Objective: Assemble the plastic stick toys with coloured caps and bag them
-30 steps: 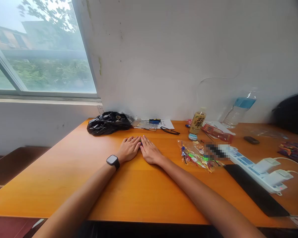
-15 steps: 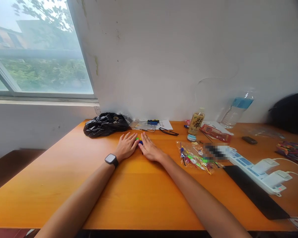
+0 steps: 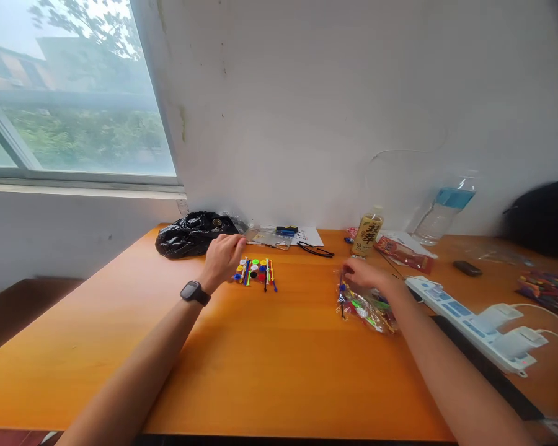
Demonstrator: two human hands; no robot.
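Clearly, the largest thing is the wooden table [image 3: 260, 365], and its smooth top looks slippery, so small parts could slide far on it. To the right lies the white power strip [image 3: 469, 328] with plugged chargers; the right forearm passes near its left side, and a wide sweep of the elbow could, I think, push it. The tea bottle [image 3: 368, 234] stands upright just at the far side of the right hand [image 3: 361, 272]; if the knuckles go farther, they could tip it. Nearer is the clear bag [image 3: 367, 313], with colourful pieces inside. The right fingers, bent together, pinch its far left edge; if they pull only this edge, the thin film could tear or the contents could spill. The left hand [image 3: 221, 257] hovers at the left end of the loose plastic pieces [image 3: 255, 271]; its fingers are curled close together, and whether they hold something I cannot tell. These pieces lie in the middle of the far half, so a careless wrist could scatter them.
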